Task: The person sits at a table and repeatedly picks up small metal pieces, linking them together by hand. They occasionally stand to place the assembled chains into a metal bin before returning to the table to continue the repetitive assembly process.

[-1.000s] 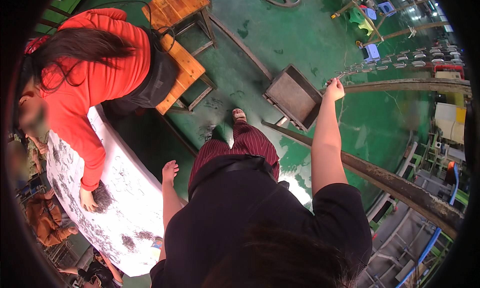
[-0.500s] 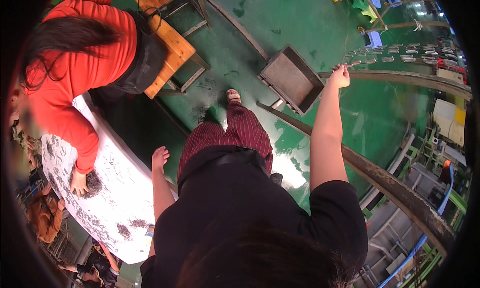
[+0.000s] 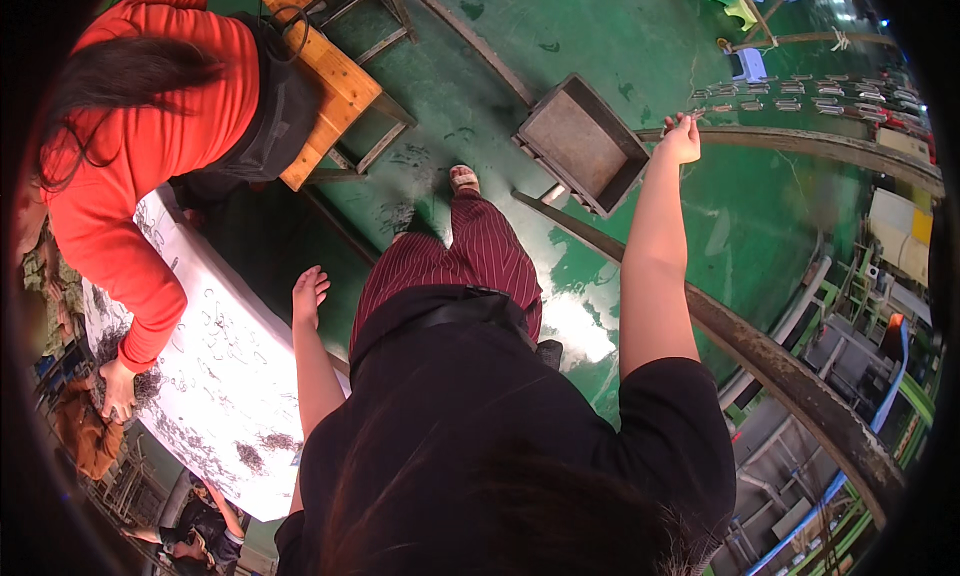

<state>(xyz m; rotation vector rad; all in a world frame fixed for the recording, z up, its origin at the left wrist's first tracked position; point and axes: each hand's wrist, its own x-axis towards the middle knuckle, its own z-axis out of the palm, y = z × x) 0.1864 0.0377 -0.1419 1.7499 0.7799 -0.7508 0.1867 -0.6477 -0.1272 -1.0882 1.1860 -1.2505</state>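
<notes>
My right hand (image 3: pixel 681 140) is stretched out to the far right, fingertips pinched together at the near end of the rows of small, shiny, elongated metal pieces (image 3: pixel 788 104). What the fingertips hold is too small to make out. Beside the edge of the white table, my left hand (image 3: pixel 310 294) is raised with loosely curled fingers apart and nothing in it. The white tabletop (image 3: pixel 215 321) carries scattered small dark pieces, with denser dark clumps (image 3: pixel 250 456) toward its near end.
A grey rectangular bin (image 3: pixel 583 141) stands beyond my feet. A person in a red top (image 3: pixel 190 96) reaches over the table at left, beside a wooden bench (image 3: pixel 340 96). A long metal rail (image 3: pixel 770 376) runs along my right. Blue and green stools (image 3: pixel 748 66) stand farther off.
My right hand has shifted slightly up, its fingers now pointing more upward. My left hand has moved a little up and left, fingers spreading. The other person's hand has slid left across the table.
</notes>
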